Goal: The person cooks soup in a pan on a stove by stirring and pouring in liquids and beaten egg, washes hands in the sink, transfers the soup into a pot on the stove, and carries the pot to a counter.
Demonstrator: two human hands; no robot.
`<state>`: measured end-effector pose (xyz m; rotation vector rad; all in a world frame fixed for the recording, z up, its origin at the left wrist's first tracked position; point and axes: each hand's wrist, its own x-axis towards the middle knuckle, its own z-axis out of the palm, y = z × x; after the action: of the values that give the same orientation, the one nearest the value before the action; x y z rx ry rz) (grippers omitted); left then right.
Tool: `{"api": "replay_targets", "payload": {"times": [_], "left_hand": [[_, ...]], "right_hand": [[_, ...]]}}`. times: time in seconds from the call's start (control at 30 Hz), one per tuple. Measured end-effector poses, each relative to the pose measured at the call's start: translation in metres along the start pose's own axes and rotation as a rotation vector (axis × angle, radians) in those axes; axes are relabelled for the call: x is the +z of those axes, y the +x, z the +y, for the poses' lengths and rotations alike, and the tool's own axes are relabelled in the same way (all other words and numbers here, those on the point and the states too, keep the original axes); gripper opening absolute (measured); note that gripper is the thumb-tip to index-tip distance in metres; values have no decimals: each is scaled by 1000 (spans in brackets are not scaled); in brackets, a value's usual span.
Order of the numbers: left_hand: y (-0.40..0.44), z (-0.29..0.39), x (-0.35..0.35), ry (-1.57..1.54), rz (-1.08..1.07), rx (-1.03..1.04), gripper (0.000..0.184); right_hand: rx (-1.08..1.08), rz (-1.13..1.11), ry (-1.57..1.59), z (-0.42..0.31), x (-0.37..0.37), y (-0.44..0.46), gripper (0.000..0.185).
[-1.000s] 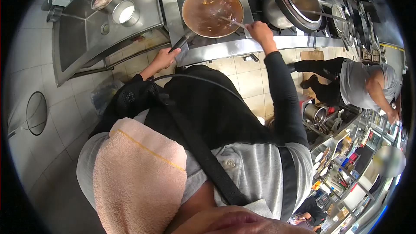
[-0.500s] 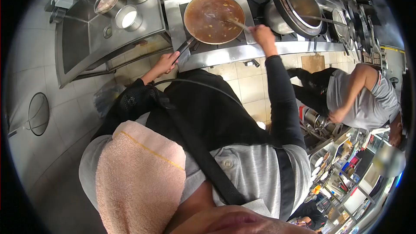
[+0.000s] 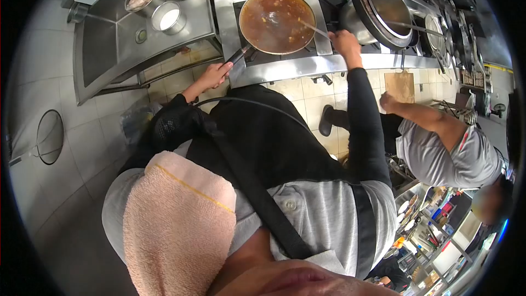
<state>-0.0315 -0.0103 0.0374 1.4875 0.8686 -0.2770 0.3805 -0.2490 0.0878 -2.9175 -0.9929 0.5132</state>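
1. Head view: the wide pan (image 3: 275,53) sits on the stove (image 3: 290,68), ahead of the person, and holds a brown, soupy sauce (image 3: 268,19) with pale bits in it.
2. The left hand (image 3: 215,75) is closed around the pan's dark handle (image 3: 238,55); the pan lies beyond this hand, up and to its right.
3. The right hand (image 3: 346,44) is clamped on a slim utensil (image 3: 316,29). The pan lies to the left of this hand, near it but not touching it.
4. The utensil slants over the pan's right rim, its far end dipping into the sauce; the submerged tip is hidden.
5. Just beyond the right hand, a tilted stack of pans (image 3: 360,11) rests on the stove.
6. Left of the stove, a metal pot (image 3: 178,27) with white contents stands on the steel counter (image 3: 200,22).
7. At the right, a person in a grey shirt (image 3: 433,156) leans with one arm stretched out.
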Motion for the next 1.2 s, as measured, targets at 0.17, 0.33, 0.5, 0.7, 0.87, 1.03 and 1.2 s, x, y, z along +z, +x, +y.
{"api": "replay_targets", "payload": {"times": [0.17, 0.33, 0.5, 0.7, 0.87, 1.03, 1.2], "left_hand": [[-1, 7, -1, -4, 1, -22, 49], [3, 2, 0, 36, -9, -34, 51], [9, -4, -2, 34, -27, -48, 53], [-2, 13, -2, 61, -55, -47, 54], [8, -1, -5, 62, -74, -13, 55], [7, 2, -4, 56, -38, -20, 55], [6, 5, -3, 76, -31, -29, 54]], "right_hand": [[-70, -56, 40, -17, -15, -23, 50], [20, 94, 51, -28, 8, -5, 49], [-40, -57, 45, 0, -27, -20, 48], [-95, -36, 27, -21, -3, -24, 51], [31, 42, 58, -28, -16, -13, 52], [-10, -98, 8, -11, -33, -25, 49], [-8, 1, -19, -47, -14, -19, 48]]}}
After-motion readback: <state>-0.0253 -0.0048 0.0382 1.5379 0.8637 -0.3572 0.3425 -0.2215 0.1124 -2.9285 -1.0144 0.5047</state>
